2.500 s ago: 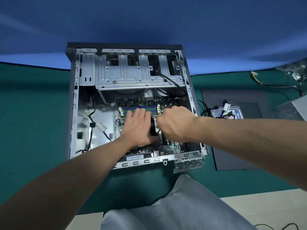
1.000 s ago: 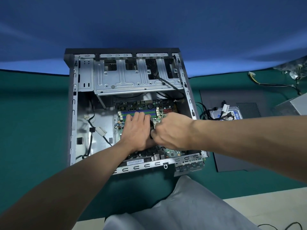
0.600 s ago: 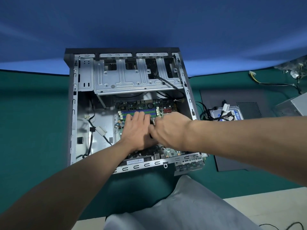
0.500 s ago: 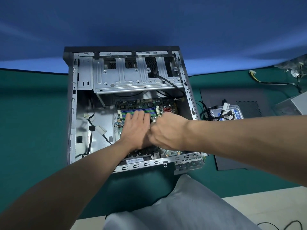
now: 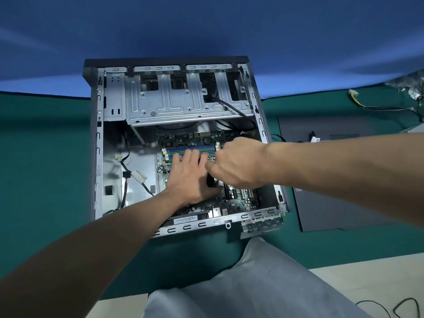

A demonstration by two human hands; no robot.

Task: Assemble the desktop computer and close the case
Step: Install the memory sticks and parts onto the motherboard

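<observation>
motherboard [image 5: 202, 138] in case [image 5: 97, 134], panel [image 5: 321, 216] right

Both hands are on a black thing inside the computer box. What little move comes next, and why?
Probably press the black part gently down onto the motherboard. The left hand lies flat over it and the right hand curls at its edge. Both sit mid-board, so seating it seems next.

Flat green cloth-covered counter [image 5: 46, 180] runs under the fingers [image 5: 189, 154] and out to both sides of them. Beyond the fingers: plain blue fabric backdrop [image 5: 206, 26] with faint creases, filling the whole top and meeting the counter's far edge. Nearer than the fingers, past the counter's front edge: pale cream floor [image 5: 378, 276]. Light is dim, bluish, even.
</observation>
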